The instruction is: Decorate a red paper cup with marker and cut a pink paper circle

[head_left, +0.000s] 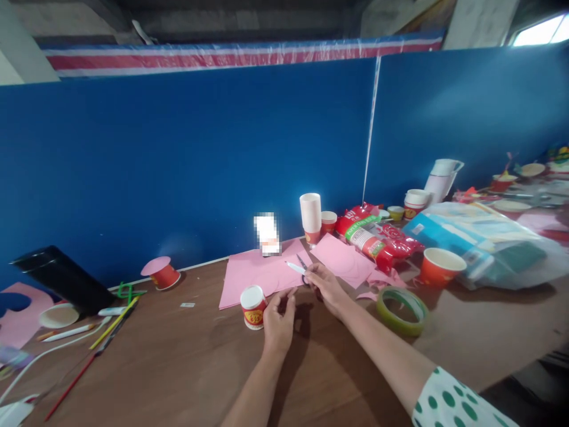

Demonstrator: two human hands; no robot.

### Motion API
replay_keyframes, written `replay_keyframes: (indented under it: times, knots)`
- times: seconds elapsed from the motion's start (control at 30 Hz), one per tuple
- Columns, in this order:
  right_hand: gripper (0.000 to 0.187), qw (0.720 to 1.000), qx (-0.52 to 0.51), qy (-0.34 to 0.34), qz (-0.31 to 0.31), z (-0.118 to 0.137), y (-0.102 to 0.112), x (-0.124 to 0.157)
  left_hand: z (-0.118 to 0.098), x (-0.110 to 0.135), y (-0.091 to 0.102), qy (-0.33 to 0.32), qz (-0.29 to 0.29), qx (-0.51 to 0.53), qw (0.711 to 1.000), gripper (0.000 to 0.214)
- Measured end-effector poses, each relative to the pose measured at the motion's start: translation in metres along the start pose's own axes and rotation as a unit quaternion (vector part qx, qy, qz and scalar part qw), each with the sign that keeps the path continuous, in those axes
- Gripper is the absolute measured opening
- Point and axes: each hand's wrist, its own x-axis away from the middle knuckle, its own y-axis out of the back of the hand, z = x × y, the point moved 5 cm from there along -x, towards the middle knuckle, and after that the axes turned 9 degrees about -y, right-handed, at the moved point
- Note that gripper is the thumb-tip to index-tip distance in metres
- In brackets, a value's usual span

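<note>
My right hand (325,286) grips a pair of scissors (295,268) by the handles. Their blades stand apart and point up to the left over pink paper. Just left of it, my left hand (279,325) has its thumb and fingers drawn together. Whatever is between its fingertips, if anything, is too small to make out. Beside that hand an upside-down red and white paper cup (253,309) stands on the table, close to the knuckles. Behind both hands lie pink sheets (240,276), with another pink sheet (340,256) to the right.
A roll of tape (402,311) lies right of my right forearm. Beyond are a red paper cup (442,268), a red plastic packet (377,234) and stacked cups (310,214). Leftward stand a pink-topped cup (163,274), a black cylinder (62,279) and several pens. A blue partition (178,160) backs the table.
</note>
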Motion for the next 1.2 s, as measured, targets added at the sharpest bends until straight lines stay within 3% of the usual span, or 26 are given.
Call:
replay_keyframes:
  times: [0.3,0.5,0.77,1.2]
  knots:
    - [0.037,0.994,-0.112,-0.017,-0.013,0.003,0.007,-0.004,0.003,0.000,0.001,0.041,-0.024,0.003,0.999,0.041]
    - [0.036,0.987,-0.150,-0.009,-0.063,0.001,0.015,-0.006,0.005,0.002,-0.001,0.051,-0.014,0.003,0.999,0.046]
    - [0.038,0.985,-0.142,-0.004,-0.103,-0.006,0.019,-0.010,0.006,0.003,-0.001,0.050,-0.005,-0.004,0.999,0.043]
    - [0.043,0.992,-0.071,0.017,-0.107,-0.004,0.016,-0.007,0.005,0.002,-0.001,0.046,-0.006,0.000,0.999,0.047]
